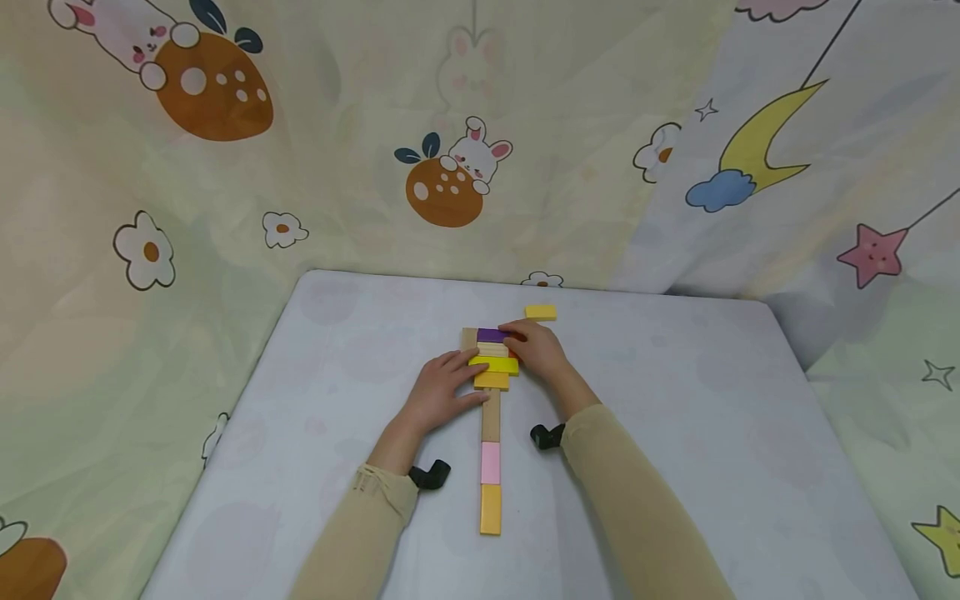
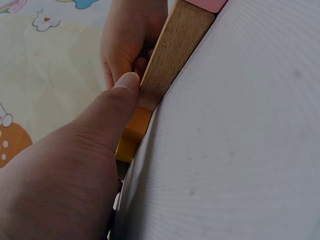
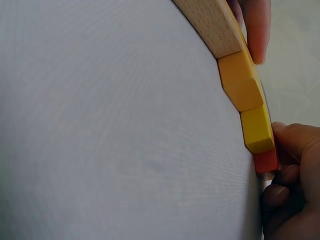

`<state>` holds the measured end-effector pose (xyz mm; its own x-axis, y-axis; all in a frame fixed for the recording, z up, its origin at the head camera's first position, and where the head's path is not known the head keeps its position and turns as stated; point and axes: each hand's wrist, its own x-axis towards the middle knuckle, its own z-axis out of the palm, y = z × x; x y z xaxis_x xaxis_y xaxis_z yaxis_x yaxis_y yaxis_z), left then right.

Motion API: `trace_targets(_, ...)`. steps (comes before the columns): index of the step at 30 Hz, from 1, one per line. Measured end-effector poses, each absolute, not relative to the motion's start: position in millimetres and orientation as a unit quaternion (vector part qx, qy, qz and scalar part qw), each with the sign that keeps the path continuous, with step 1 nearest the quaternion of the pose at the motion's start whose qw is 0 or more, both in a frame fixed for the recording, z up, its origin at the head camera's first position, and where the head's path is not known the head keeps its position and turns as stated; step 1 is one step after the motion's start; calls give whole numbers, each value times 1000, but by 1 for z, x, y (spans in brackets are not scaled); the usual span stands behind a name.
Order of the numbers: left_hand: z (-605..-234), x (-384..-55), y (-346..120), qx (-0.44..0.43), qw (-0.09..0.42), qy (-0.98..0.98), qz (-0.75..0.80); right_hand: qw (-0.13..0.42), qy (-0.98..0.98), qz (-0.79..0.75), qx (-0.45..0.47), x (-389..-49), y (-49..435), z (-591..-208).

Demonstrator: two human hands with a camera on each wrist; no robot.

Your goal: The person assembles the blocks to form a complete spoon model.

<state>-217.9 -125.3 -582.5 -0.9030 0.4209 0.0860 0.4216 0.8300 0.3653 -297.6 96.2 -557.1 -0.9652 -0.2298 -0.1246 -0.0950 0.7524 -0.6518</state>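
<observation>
Wooden blocks lie flat on the table, a cluster at the far end and a single line running toward the person. My right hand (image 1: pixel 536 346) pinches the right end of a purple block (image 1: pixel 491 336) at the far end of the cluster; a red block (image 3: pixel 266 161) shows beside its curled fingers. My left hand (image 1: pixel 438 390) rests along the left side, its fingertips touching the bright yellow block (image 1: pixel 492 365) and the orange-yellow block (image 1: pixel 491 381). Its thumb reaches the wooden block (image 2: pixel 175 55) below them. Near the purple block are a pale block (image 1: pixel 492 350) and an upright-lying tan block (image 1: pixel 469 338).
Continuing the line toward the person are a pink block (image 1: pixel 491 462) and an orange block (image 1: pixel 491 510). A loose yellow block (image 1: pixel 541 312) lies beyond the right hand, near the back edge of the white table (image 1: pixel 675 400). A printed cloth (image 1: pixel 337 150) hangs behind.
</observation>
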Motion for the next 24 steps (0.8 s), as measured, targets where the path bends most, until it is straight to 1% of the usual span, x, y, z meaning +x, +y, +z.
trace_targets(24, -581, -217, -125, -219, 0, -957, -192, 115, 927, -349, -75, -300, 98, -560)
